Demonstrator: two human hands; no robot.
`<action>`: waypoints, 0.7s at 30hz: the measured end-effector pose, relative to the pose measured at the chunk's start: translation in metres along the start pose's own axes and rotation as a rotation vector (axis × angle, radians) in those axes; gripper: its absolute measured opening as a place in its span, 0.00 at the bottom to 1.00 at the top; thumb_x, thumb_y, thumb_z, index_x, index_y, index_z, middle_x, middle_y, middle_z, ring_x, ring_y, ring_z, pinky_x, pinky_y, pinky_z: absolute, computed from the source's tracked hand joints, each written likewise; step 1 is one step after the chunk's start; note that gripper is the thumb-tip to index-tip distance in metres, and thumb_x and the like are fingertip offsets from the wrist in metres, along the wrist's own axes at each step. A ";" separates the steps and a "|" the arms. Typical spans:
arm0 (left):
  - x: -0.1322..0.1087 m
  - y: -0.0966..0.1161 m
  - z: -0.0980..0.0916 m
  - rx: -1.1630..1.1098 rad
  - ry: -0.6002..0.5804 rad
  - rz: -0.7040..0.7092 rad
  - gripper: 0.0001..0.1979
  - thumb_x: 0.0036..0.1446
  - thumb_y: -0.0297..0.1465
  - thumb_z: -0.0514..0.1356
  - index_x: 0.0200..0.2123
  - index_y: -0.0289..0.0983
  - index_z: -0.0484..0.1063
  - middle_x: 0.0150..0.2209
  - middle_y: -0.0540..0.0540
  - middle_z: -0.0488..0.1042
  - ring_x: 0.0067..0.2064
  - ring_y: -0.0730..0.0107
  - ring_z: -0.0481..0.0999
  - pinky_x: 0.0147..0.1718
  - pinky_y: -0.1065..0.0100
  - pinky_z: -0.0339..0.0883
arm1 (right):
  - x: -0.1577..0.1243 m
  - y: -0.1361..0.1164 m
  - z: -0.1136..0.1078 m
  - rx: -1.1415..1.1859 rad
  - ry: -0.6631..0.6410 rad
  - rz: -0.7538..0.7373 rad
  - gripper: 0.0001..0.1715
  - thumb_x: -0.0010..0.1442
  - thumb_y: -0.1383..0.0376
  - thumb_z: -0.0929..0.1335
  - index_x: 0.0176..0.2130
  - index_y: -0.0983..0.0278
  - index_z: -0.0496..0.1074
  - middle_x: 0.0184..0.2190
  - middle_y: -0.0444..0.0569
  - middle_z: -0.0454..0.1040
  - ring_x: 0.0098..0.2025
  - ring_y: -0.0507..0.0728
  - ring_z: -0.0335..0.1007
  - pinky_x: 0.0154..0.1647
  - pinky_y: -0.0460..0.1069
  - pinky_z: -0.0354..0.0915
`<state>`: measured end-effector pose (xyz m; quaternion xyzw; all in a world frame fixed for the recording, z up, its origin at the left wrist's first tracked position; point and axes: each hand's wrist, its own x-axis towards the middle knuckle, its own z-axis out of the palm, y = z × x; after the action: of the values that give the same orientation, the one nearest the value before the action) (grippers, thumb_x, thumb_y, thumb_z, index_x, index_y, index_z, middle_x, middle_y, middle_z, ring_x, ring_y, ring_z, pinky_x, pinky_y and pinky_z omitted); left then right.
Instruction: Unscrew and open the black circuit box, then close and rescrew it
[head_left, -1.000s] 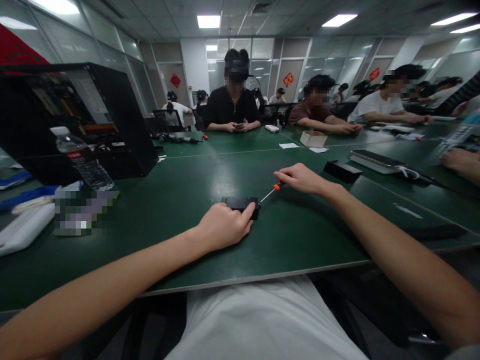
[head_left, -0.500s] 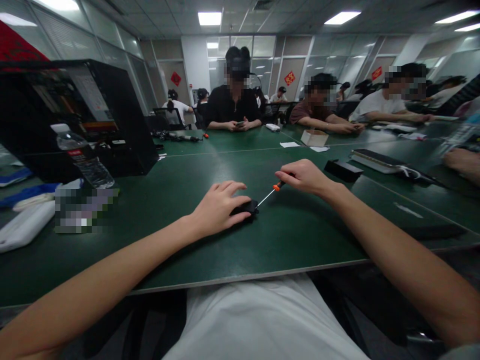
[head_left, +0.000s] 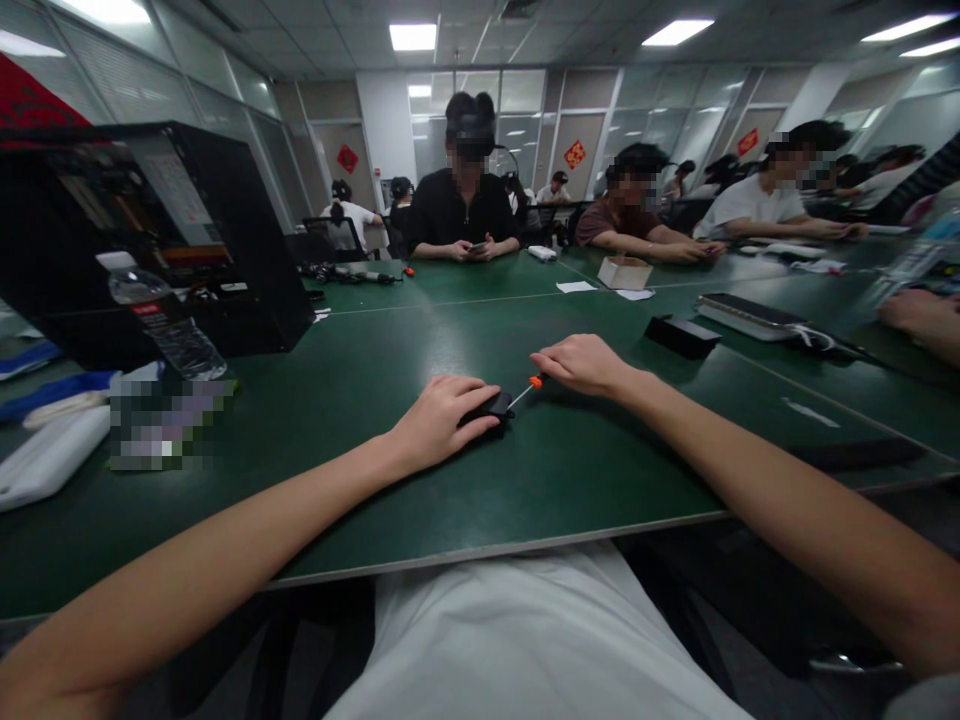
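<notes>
My left hand (head_left: 444,425) is closed round a small black box-like part (head_left: 496,405) on the green table, and the fingers hide much of it. In my right hand (head_left: 589,362) is a screwdriver (head_left: 535,382) with an orange and black handle; the fist covers most of the grip. Its thin metal shaft slants down to the left, and the tip meets the right end of the black part. Whether the tip sits inside an opening there I cannot tell.
On the left stand an open black computer case (head_left: 225,230) and a tilted-looking water bottle (head_left: 161,315). A black open box (head_left: 682,337), a notebook-like block (head_left: 754,315) and a small carton (head_left: 625,272) lie to the right. Several people sit around the table (head_left: 420,520).
My right hand has come left and a little down with the screwdriver, so less of its shaft shows. The left hand's fingers have closed further over the black part.
</notes>
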<state>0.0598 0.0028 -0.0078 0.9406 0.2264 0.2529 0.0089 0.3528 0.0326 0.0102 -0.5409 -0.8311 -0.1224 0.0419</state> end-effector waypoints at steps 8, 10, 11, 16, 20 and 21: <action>0.000 0.005 0.000 -0.017 0.000 -0.042 0.24 0.68 0.40 0.59 0.62 0.35 0.70 0.57 0.36 0.75 0.58 0.55 0.73 0.59 0.51 0.64 | 0.002 -0.005 0.008 0.045 -0.018 0.059 0.40 0.73 0.46 0.49 0.38 0.62 0.79 0.37 0.56 0.80 0.36 0.59 0.72 0.31 0.50 0.47; 0.001 0.006 0.002 -0.025 0.015 -0.075 0.24 0.67 0.41 0.59 0.61 0.35 0.70 0.57 0.37 0.75 0.57 0.55 0.73 0.58 0.51 0.64 | 0.003 -0.007 0.010 0.063 -0.021 0.076 0.40 0.73 0.46 0.49 0.38 0.62 0.79 0.37 0.55 0.80 0.36 0.59 0.72 0.31 0.50 0.47; 0.002 0.006 0.003 -0.021 0.022 -0.093 0.24 0.67 0.41 0.59 0.61 0.35 0.70 0.56 0.37 0.76 0.57 0.55 0.73 0.58 0.51 0.64 | 0.004 -0.009 0.010 0.071 -0.021 0.085 0.40 0.73 0.46 0.49 0.38 0.62 0.79 0.37 0.55 0.80 0.37 0.59 0.72 0.31 0.50 0.47; 0.004 0.006 0.006 0.010 0.038 -0.160 0.22 0.66 0.40 0.60 0.58 0.35 0.73 0.55 0.39 0.76 0.56 0.55 0.74 0.58 0.50 0.63 | 0.005 -0.014 0.011 0.106 -0.001 0.131 0.42 0.72 0.46 0.48 0.40 0.64 0.80 0.38 0.58 0.80 0.38 0.60 0.73 0.31 0.50 0.47; 0.004 0.005 0.008 -0.002 0.063 -0.173 0.20 0.67 0.37 0.58 0.58 0.35 0.72 0.55 0.39 0.76 0.56 0.56 0.74 0.57 0.51 0.63 | 0.005 -0.011 0.012 0.170 -0.051 0.053 0.44 0.72 0.45 0.48 0.34 0.65 0.79 0.31 0.57 0.77 0.32 0.58 0.70 0.32 0.50 0.49; 0.004 0.005 0.008 -0.006 0.069 -0.173 0.20 0.68 0.37 0.57 0.58 0.35 0.72 0.55 0.39 0.76 0.55 0.56 0.74 0.57 0.51 0.64 | 0.005 -0.009 0.012 0.194 -0.081 0.009 0.43 0.72 0.45 0.48 0.31 0.64 0.78 0.28 0.56 0.76 0.30 0.57 0.68 0.32 0.50 0.49</action>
<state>0.0691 0.0014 -0.0124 0.9082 0.3064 0.2841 0.0259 0.3431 0.0365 -0.0015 -0.5425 -0.8376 -0.0191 0.0608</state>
